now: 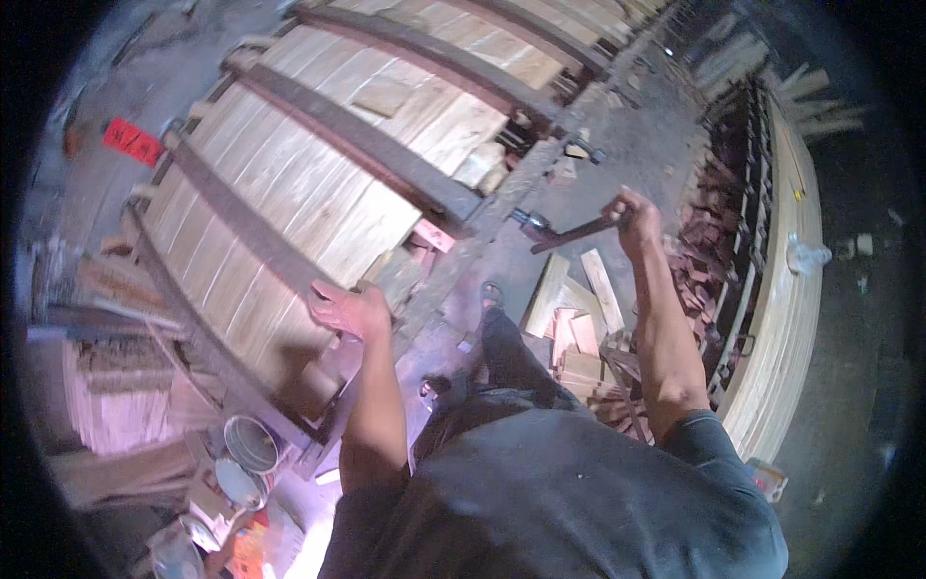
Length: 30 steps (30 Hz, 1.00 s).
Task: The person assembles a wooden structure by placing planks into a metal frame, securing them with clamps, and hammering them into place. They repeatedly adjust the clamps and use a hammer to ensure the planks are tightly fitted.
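Observation:
My right hand (635, 217) is closed around the end of a long dark wrench (579, 233). The wrench's far end is at a clamp screw (527, 220) sticking out from the clamp rack's edge; whether it is seated there I cannot tell. My left hand (352, 307) lies with fingers stretched out at the near end of a dark metal clamp bar (260, 249). Under the bars is a panel of pale wood strips (318, 207) set side by side. A small loose wood piece (382, 96) rests on the panel farther off, between two bars.
Wood offcuts (569, 299) lie on the floor by my foot. To the right, long pale boards (786, 289) run beside a rack of stacked short pieces (699, 241). Metal buckets (253, 442) stand at lower left. A red tag (132, 142) is at the rack's far left.

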### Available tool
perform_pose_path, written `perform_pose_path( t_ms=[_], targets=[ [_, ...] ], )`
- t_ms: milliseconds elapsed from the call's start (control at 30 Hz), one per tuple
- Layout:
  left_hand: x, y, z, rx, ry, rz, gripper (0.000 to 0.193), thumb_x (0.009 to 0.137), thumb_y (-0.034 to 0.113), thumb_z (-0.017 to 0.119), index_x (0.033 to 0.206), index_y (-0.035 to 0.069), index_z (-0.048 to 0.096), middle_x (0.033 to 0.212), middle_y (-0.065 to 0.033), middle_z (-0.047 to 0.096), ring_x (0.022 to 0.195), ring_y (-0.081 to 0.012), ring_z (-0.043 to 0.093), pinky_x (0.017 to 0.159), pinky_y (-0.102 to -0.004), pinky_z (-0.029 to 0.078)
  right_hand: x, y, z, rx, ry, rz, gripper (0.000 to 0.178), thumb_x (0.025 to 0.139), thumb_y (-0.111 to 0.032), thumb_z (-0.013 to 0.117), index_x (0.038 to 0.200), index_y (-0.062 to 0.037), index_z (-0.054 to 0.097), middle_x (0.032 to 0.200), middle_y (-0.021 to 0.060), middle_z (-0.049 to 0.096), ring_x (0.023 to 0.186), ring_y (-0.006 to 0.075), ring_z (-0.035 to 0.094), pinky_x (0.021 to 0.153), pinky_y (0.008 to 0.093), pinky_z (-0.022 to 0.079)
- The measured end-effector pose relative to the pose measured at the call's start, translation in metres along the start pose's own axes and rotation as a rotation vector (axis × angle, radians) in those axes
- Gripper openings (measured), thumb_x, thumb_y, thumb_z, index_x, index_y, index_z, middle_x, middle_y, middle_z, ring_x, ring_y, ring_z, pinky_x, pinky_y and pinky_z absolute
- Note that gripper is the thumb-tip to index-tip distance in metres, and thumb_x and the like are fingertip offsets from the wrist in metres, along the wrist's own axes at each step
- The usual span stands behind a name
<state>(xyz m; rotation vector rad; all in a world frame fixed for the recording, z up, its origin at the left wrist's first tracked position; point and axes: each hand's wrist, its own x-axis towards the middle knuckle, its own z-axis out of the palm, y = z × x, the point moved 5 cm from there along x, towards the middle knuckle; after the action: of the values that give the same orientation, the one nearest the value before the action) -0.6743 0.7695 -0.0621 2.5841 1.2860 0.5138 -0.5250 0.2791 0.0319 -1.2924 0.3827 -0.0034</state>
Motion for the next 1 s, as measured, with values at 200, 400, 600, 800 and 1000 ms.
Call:
perform_pose_path(
  t_ms=[200, 400, 600, 800, 1000],
  targets=[
    [-0.125, 0.306, -0.051, -1.109, -0.984, 0.593, 0.056, 0.094, 0.031, 0.062, 0.136, -0.005, 0.051, 0.134, -0.0260, 0.056, 0.129, -0.0387, 0.051, 0.111, -0.0448, 0.036, -0.002, -0.004, -0.003, -0.044, -0.265, 0.095, 0.023, 0.091, -0.015, 0.058, 0.071, -0.0047, 0.055, 0.065, 0.0059, 0.054, 0.062, 0.0206, 0.053, 0.066, 0.0360, 0.045],
    [-0.191, 0.411, 0.004, -1.161, -1.935, 0.348, 0.034, 0.097, 0.038, 0.060, 0.077, 0.012, 0.070, 0.069, 0.0044, 0.060, 0.056, -0.0050, 0.050, 0.049, -0.0239, 0.035, -0.007, -0.003, 0.006, -0.084, -0.048, -0.092, 0.016, 0.082, -0.012, 0.058, 0.070, -0.0015, 0.064, 0.068, 0.0051, 0.061, 0.059, 0.0155, 0.057, 0.057, 0.0310, 0.045],
    [-0.199, 0.395, 0.019, -1.379, -1.614, 0.583, 0.039, 0.096, 0.035, 0.054, 0.068, 0.008, 0.063, 0.067, 0.0021, 0.060, 0.059, -0.0089, 0.053, 0.052, -0.0283, 0.038, -0.028, -0.001, 0.007, -0.523, -0.041, -0.623, 0.023, 0.085, -0.014, 0.055, 0.068, 0.0000, 0.059, 0.066, 0.0069, 0.060, 0.058, 0.0153, 0.055, 0.054, 0.0320, 0.043],
    [-0.203, 0.285, -0.014, -1.307, -1.670, 0.686, 0.035, 0.092, 0.028, 0.057, 0.073, -0.002, 0.063, 0.066, 0.0000, 0.057, 0.066, -0.0083, 0.052, 0.059, -0.0305, 0.042, -0.137, 0.056, 0.029, -0.618, -0.078, -0.583, 0.029, 0.092, -0.021, 0.061, 0.070, -0.0020, 0.062, 0.062, -0.0009, 0.057, 0.059, 0.0104, 0.052, 0.055, 0.0299, 0.041],
    [-0.183, 0.293, -0.011, -1.314, -1.734, 0.463, 0.042, 0.092, 0.034, 0.060, 0.099, -0.006, 0.069, 0.088, -0.0072, 0.068, 0.084, -0.0127, 0.061, 0.076, -0.0290, 0.048, -0.112, 0.018, 0.060, -0.427, -0.132, 0.160, 0.009, 0.086, -0.006, 0.060, 0.081, 0.0010, 0.063, 0.066, 0.0056, 0.061, 0.053, 0.0150, 0.057, 0.046, 0.0340, 0.043]
  ],
)
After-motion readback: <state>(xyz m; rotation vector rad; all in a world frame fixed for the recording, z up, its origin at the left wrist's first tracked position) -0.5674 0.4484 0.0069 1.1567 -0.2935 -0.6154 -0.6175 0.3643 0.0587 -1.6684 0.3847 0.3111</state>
